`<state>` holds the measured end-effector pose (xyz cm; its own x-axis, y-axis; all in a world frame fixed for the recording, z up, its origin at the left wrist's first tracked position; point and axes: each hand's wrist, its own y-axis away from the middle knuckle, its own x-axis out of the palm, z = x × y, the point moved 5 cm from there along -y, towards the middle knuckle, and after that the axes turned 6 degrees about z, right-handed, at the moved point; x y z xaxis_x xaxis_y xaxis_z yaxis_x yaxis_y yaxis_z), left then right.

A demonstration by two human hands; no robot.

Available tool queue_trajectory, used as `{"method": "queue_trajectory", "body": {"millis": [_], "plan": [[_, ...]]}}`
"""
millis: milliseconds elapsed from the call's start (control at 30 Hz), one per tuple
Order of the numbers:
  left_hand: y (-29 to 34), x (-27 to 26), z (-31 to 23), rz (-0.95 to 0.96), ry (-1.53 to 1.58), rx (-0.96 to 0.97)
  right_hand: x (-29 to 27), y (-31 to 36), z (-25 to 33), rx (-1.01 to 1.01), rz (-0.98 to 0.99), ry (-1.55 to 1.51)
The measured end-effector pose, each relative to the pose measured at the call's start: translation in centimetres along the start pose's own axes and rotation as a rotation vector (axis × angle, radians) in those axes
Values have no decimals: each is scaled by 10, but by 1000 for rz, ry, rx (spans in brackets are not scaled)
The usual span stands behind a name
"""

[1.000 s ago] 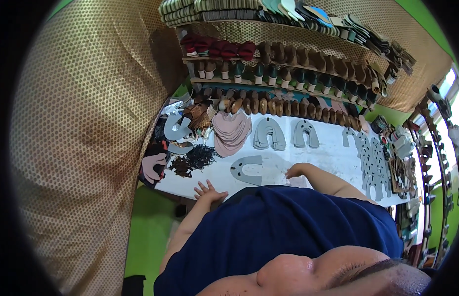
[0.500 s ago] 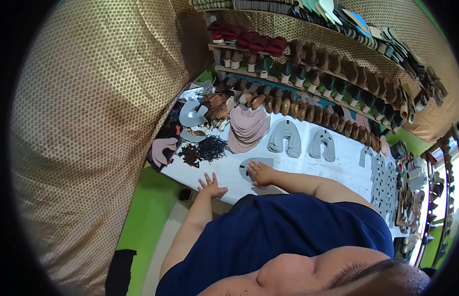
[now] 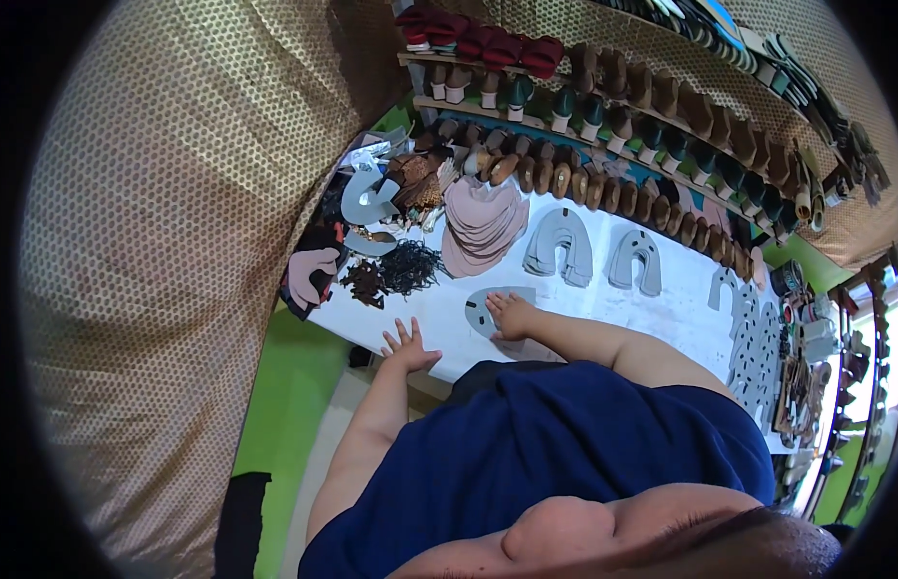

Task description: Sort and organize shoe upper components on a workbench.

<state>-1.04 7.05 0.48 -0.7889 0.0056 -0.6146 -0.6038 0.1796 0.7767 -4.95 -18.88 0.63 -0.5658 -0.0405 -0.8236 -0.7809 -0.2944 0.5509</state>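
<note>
A person in a dark blue shirt leans over a white surface [image 3: 661, 314]. The right hand [image 3: 511, 315] lies flat, fingers loosely together, pressing on a grey horseshoe-shaped cut piece [image 3: 483, 311] near the surface's front edge. The left hand [image 3: 408, 347] rests at that edge with fingers spread wide, holding nothing. Beyond lie a stack of pink cut pieces [image 3: 483, 224], two grey stacks [image 3: 562, 248], and dark scraps [image 3: 396, 270] to the left.

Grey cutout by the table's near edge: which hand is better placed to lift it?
Right. The right hand already rests on the grey cutout; the left hand lies flat on bare table beside it.
</note>
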Motion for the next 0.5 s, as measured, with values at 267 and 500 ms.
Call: {"method": "queue_trajectory", "body": {"millis": [267,500], "plan": [[0,1,-2,-6,-11,-13,2,11,23,-127,60,36],[0,0,-3,2,-3,-14,5,14,28,-130,48,-11]]}}
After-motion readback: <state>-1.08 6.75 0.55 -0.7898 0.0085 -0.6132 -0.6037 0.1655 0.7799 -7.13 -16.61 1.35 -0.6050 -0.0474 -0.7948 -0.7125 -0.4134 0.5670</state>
